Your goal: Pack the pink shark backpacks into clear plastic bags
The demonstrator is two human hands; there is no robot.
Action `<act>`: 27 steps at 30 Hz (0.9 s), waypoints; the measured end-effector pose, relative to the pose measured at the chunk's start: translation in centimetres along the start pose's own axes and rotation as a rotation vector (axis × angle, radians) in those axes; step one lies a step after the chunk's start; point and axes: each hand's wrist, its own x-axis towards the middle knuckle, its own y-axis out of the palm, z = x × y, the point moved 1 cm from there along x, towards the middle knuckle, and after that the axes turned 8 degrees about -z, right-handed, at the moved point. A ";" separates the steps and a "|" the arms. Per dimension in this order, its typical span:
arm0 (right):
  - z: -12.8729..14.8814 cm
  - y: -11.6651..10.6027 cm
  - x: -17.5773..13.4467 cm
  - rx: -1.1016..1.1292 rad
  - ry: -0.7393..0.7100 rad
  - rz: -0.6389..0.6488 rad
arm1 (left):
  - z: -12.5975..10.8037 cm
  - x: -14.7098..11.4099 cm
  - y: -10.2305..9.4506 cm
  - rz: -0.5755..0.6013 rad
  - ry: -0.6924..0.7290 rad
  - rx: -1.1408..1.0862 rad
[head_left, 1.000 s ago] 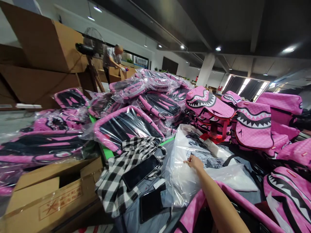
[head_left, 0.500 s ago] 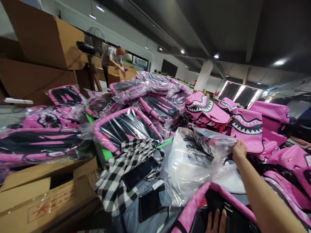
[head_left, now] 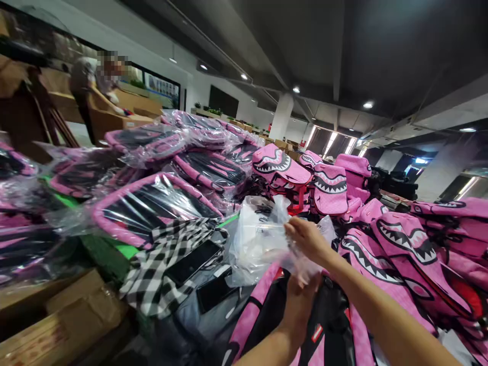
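Observation:
Clear plastic bags (head_left: pixel 247 254) lie in front of me, with dark print showing through near the top. My right hand (head_left: pixel 307 239) is closed on the edge of one plastic bag, pulling it up into a crumple. Just below, my left hand (head_left: pixel 299 295) is also closed on the bag's crumpled film; its fingertips are partly hidden. Under both arms lies a pink and black backpack (head_left: pixel 261 305), back panel up, with a small red label. A black phone (head_left: pixel 194 262) rests on a black-and-white checked cloth (head_left: pixel 143 284), and a second dark phone (head_left: pixel 215 291) lies beside it.
Bagged pink backpacks (head_left: pixel 152 203) are heaped at left and centre. Unbagged pink backpacks with shark-mouth flaps (head_left: pixel 330 188) pile up on the right. An open cardboard box (head_left: pixel 76 325) stands at lower left. Further back, another person (head_left: pixel 86 86) leans over a carton.
My view has turned right. My left hand has risen from the backpack to grip the plastic bag. My right hand has drawn the bag's edge back toward me.

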 end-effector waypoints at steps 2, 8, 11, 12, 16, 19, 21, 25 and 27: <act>0.3 1.6 -1.1 0.106 -0.021 0.119 | -0.6 -0.6 -1.2 -0.272 -0.087 -0.243; -4.2 3.6 -9.1 0.119 0.051 0.406 | -1.2 -2.4 -9.4 -0.263 -0.232 -0.301; -5.1 5.0 -12.4 0.094 0.072 0.428 | -1.7 -3.1 -12.0 -0.151 -0.327 -0.234; -5.1 5.4 -12.9 0.120 0.064 0.410 | -1.9 -3.3 -12.6 -0.142 -0.359 -0.237; -3.9 6.0 -13.4 0.197 0.150 0.362 | -2.2 -4.6 -13.8 -0.244 -0.497 -0.289; -2.4 6.2 -13.8 0.182 0.255 0.313 | -1.4 -6.8 -14.2 -0.294 -0.608 -0.162; -1.0 7.0 -14.8 0.196 0.320 0.279 | -0.9 -8.0 -14.1 -0.241 -0.556 -0.032; 1.0 9.0 -17.2 0.289 0.460 0.240 | -1.4 -7.9 -13.1 -0.216 -0.227 0.185; 0.7 9.3 -17.6 0.425 0.507 0.290 | -1.8 -7.3 -12.8 -0.239 -0.141 0.247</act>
